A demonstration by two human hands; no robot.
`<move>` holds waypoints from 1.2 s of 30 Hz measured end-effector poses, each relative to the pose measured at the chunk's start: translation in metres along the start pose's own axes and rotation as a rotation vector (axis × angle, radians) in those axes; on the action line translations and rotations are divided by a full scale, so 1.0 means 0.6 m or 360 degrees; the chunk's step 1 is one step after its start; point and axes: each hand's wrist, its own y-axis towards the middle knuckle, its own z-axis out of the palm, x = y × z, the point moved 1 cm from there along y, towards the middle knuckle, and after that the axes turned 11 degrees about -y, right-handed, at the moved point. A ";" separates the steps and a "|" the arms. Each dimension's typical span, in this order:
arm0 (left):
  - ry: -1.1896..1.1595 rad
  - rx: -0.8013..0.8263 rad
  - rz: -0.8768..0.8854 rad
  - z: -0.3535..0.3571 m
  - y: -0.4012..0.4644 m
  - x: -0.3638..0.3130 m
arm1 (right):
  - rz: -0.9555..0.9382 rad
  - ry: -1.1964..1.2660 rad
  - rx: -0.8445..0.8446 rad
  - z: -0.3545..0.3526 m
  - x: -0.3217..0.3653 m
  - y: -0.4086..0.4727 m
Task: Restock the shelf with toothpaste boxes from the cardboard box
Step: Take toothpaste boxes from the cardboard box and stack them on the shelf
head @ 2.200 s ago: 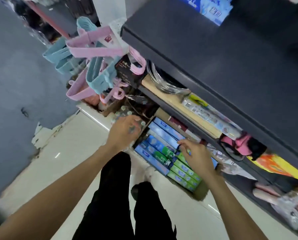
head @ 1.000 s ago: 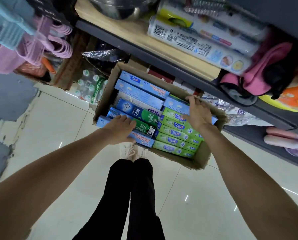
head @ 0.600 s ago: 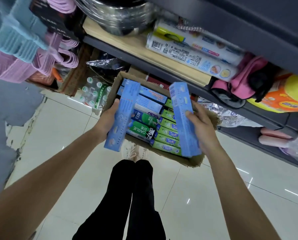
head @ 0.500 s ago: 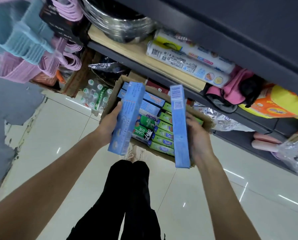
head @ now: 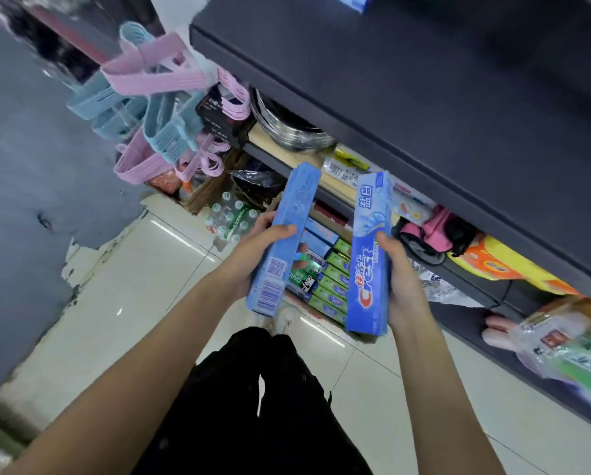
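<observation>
My left hand (head: 252, 255) grips a long blue toothpaste box (head: 287, 231) with its barcode end toward me. My right hand (head: 402, 279) grips a second blue toothpaste box (head: 369, 255), its Crest face up. Both boxes are lifted above the cardboard box (head: 324, 310) on the floor, which holds several blue and green toothpaste boxes (head: 331, 282) and is partly hidden behind my hands. A dark grey shelf (head: 407, 97) juts out above and to the right.
Pink and blue hangers (head: 153, 108) hang at upper left. A pack of water bottles (head: 230, 217) stands left of the cardboard box. Lower shelves hold metal pans (head: 287, 128), wrapped rolls, a pink item (head: 434, 228) and orange packs (head: 503, 265). My dark trousers are below.
Both hands reached into the cardboard box, each took a blue toothpaste box and lifted it out. The view has tilted upward, and the dark shelf now fills the upper right.
</observation>
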 end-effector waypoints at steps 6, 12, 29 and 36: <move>-0.0124 0.0051 0.0024 -0.007 -0.048 -0.031 | -0.0577 -0.0322 -0.0165 0.037 0.052 -0.021; -0.0337 -0.0082 0.0150 -0.031 -0.066 -0.077 | -0.0807 -0.0456 -0.0148 0.077 0.102 -0.021; -0.0070 -0.0291 0.0300 -0.136 0.014 -0.353 | -0.1297 -0.1773 -0.0557 0.246 0.274 0.052; -0.0161 -0.0452 0.0384 -0.181 0.053 -0.430 | -0.1246 -0.0952 -0.0802 0.267 0.365 0.149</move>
